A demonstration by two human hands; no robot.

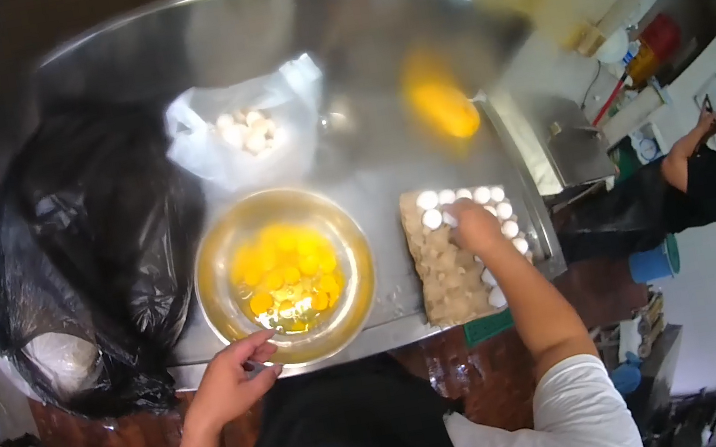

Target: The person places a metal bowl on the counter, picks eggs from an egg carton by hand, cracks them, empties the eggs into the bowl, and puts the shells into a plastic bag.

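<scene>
A wide metal bowl (357, 265) holds many cracked eggs with yellow yolks. My left hand (246, 373) is at the bowl's lower left rim, its fingers apart and nothing in them. To the right lies a cardboard egg tray (443, 268), with white eggs (428, 200) along its far and right sides and bare cups at the left. Over the tray, my right hand (474, 228) has its fingers down among the eggs; what they hold is hidden. Behind the bowl, an open white plastic bag (295, 144) contains eggshells or whole eggs, too small to tell.
Black plastic bags (95, 239) cover the left of the metal table (374, 150). A blurred yellow object (445, 109) is at the back right. Beyond the table's right edge, another person (700, 171) in black is near a white counter, with a blue bucket (654, 264) nearby.
</scene>
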